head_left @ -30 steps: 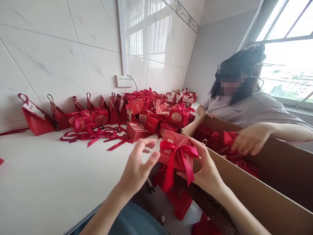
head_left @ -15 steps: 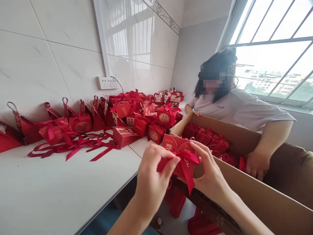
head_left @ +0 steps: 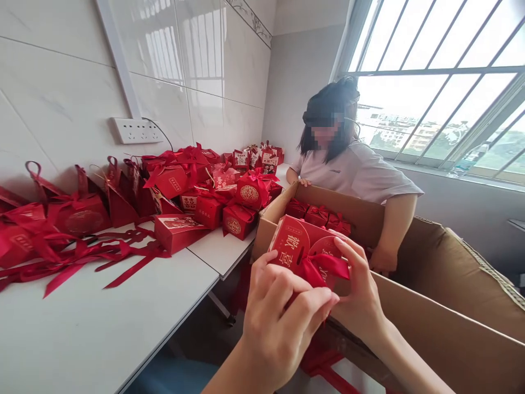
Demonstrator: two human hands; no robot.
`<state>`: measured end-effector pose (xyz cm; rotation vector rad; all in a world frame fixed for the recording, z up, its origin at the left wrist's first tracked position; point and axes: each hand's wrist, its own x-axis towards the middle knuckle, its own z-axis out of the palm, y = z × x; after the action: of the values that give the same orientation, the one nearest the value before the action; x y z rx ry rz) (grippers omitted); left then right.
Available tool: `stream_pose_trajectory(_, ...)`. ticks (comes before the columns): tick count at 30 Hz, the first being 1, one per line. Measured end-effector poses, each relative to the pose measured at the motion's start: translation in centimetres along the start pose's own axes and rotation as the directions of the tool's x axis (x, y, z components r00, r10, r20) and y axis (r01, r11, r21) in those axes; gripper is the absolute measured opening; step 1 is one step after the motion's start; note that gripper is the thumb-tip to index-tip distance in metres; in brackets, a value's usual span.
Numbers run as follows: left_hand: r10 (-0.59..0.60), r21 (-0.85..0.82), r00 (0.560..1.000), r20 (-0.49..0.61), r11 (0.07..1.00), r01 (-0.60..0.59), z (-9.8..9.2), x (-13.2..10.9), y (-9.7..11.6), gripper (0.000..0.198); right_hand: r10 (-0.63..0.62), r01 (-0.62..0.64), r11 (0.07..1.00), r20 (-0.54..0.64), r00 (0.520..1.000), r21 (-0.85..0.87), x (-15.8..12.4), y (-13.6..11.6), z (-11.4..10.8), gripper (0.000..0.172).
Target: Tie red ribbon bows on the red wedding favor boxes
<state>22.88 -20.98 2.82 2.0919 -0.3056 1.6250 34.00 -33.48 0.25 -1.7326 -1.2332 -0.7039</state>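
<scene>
I hold a red gift box with gold characters over the rim of a large cardboard carton. My right hand grips the box from the right side, fingers wrapped round its front. My left hand is closed in a pinch on the red ribbon bow tied on the box. Inside the carton lie several more red boxes.
A white table carries many red gift boxes, triangular red bags and loose red ribbons. Across the carton a person in a light shirt reaches a hand into it. A wall socket sits above the table.
My left hand has come in from open beside the box and pinched the ribbon. The view has swung right, toward the carton. The other person's hand has moved deeper into the carton.
</scene>
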Motion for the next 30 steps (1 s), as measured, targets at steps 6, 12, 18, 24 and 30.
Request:
stream_pose_trajectory(6,-0.026,-0.021,0.999,0.027,0.999,0.026,1.8,0.7,-0.8,0.005,0.011,-0.011,0.999,-0.008,1.000,-0.038,0.3,1.9,-0.5,0.076)
stream_pose_trajectory(12,-0.051,-0.031,0.998,0.034,0.998,0.052,4.3,1.9,-2.3,0.003,-0.008,0.005,0.996,-0.032,0.999,-0.083,1.8,4.3,-0.8,0.071)
stream_pose_trajectory(18,-0.052,-0.070,0.998,0.043,0.996,0.054,6.2,2.9,-3.5,0.005,0.087,-0.088,0.996,-0.033,0.996,-0.026,2.3,5.7,-0.9,0.077)
stream_pose_trajectory(24,-0.027,-0.135,0.998,0.056,0.990,0.034,7.3,4.2,-3.9,0.006,0.139,-0.140,0.990,-0.035,0.990,-0.031,3.1,5.9,-2.0,0.076)
stream_pose_trajectory(30,-0.022,-0.178,0.995,0.102,0.983,0.040,8.1,5.0,-4.2,0.005,0.092,-0.102,0.987,-0.082,0.992,-0.124,3.7,6.6,-2.7,0.079)
